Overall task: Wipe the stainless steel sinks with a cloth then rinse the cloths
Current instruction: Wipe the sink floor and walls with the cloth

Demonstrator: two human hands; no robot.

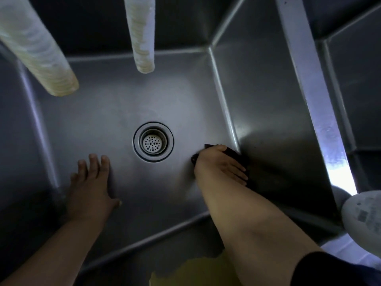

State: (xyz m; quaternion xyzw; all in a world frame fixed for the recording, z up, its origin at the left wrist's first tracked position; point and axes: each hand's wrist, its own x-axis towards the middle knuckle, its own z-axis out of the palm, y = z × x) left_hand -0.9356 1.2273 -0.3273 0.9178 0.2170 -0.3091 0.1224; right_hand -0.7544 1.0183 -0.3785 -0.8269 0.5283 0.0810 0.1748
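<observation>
While the right hand (221, 164) presses flat on a dark cloth (231, 152), fingers straight and laid over it rather than curled round it, the cloth sits on the sink (115, 112) floor right against the seam where the floor meets the right wall. The cloth shows past the hand on the far side and under the fingertips — its near edge is lost in shadow. Left of that hand, near but not touching, is the round drain strainer (153, 141). The left hand (90, 188) lies open, palm down, fingers spread on the bare sink floor, well apart from the cloth, with the drain up and to its right. Beyond both hands, two pale ribbed hoses (144, 34) hang over the basin. To the right of the right forearm — a white bottle (362, 215) on the rim; a second basin (354, 79) beyond the divider.
</observation>
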